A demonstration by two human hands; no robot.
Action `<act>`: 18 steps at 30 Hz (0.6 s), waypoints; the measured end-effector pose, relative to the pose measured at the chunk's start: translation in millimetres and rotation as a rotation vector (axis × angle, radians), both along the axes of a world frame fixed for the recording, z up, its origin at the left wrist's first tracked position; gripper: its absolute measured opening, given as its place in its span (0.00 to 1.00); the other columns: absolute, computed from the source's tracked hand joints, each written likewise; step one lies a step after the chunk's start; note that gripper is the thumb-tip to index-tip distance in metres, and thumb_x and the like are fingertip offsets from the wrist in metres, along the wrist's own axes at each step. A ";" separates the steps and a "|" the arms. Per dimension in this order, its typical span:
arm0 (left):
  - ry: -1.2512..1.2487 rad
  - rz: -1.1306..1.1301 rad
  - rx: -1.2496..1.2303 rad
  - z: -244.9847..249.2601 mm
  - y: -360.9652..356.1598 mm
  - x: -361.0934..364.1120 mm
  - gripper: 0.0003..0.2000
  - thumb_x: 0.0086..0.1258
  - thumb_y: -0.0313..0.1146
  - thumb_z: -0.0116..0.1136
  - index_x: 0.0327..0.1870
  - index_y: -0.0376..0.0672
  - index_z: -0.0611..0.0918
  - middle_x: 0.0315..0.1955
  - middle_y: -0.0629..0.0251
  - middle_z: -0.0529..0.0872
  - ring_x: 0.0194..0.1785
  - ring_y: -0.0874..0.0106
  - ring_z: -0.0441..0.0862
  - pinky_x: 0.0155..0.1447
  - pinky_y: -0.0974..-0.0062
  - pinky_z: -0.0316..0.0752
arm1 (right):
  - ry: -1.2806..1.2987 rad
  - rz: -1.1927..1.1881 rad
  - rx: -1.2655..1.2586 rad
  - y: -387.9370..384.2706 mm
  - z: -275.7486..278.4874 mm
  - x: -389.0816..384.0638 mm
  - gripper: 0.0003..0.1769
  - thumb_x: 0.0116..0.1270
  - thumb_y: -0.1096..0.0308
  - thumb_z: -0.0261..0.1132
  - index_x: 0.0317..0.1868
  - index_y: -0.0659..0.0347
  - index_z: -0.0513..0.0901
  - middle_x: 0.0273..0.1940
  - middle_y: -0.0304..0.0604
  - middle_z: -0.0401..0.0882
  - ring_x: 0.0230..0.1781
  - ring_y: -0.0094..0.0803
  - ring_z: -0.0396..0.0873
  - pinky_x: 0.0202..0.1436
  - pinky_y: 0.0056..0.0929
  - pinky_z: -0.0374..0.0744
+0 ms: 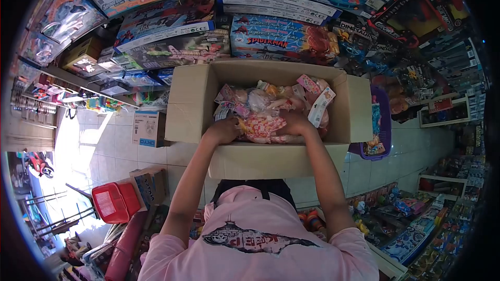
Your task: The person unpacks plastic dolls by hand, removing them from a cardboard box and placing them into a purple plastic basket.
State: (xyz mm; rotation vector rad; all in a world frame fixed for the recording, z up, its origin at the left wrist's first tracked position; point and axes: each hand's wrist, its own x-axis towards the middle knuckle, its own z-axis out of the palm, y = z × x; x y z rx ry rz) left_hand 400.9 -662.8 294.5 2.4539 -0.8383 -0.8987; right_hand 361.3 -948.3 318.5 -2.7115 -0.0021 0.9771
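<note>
An open cardboard box (195,101) stands in front of me, full of plastic-wrapped toy packs. My left hand (224,130) and my right hand (296,124) are both inside it, gripping one bagged pack (260,127) with an orange and white pattern from either side. More pink bagged toys (271,99) lie behind it in the box. My arms reach up from a pink shirt (255,234).
Stacked boxed toys, among them a Spiderman box (276,39), fill the shelves behind the carton. A purple basket (380,125) sits to the right, a red basket (112,203) and small cartons on the tiled floor to the left. Toy racks line the right side.
</note>
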 end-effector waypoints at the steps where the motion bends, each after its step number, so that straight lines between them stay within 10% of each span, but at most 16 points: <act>1: 0.057 0.018 0.024 19.3 -0.7 -4.5 0.20 0.73 0.45 0.55 0.56 0.41 0.82 0.59 0.50 0.79 0.63 0.53 0.78 0.66 0.59 0.73 | -0.083 -0.021 0.026 -2.5 5.8 1.4 0.44 0.52 0.37 0.74 0.61 0.61 0.81 0.65 0.62 0.73 0.69 0.54 0.66 0.72 0.48 0.65; 7: -0.096 0.243 -0.268 29.4 7.8 -27.0 0.17 0.73 0.41 0.56 0.53 0.38 0.82 0.56 0.50 0.80 0.60 0.52 0.78 0.64 0.61 0.74 | -0.598 0.194 0.152 -16.0 13.5 -11.5 0.37 0.50 0.41 0.76 0.49 0.66 0.88 0.53 0.59 0.83 0.55 0.48 0.81 0.63 0.43 0.75; 13: -0.277 0.335 -0.745 84.7 34.3 -45.3 0.09 0.72 0.28 0.58 0.49 0.34 0.81 0.42 0.55 0.81 0.47 0.58 0.81 0.54 0.65 0.75 | -0.596 -0.167 0.306 0.2 135.6 -43.6 0.31 0.54 0.51 0.78 0.48 0.71 0.85 0.48 0.56 0.84 0.51 0.43 0.82 0.57 0.39 0.78; 18: -0.018 0.533 -1.009 112.3 62.4 -53.7 0.13 0.77 0.31 0.55 0.56 0.34 0.80 0.50 0.58 0.82 0.52 0.70 0.80 0.54 0.72 0.76 | -0.841 -0.618 1.009 39.6 143.9 -52.0 0.24 0.59 0.65 0.77 0.52 0.71 0.81 0.45 0.45 0.84 0.46 0.26 0.80 0.50 0.28 0.79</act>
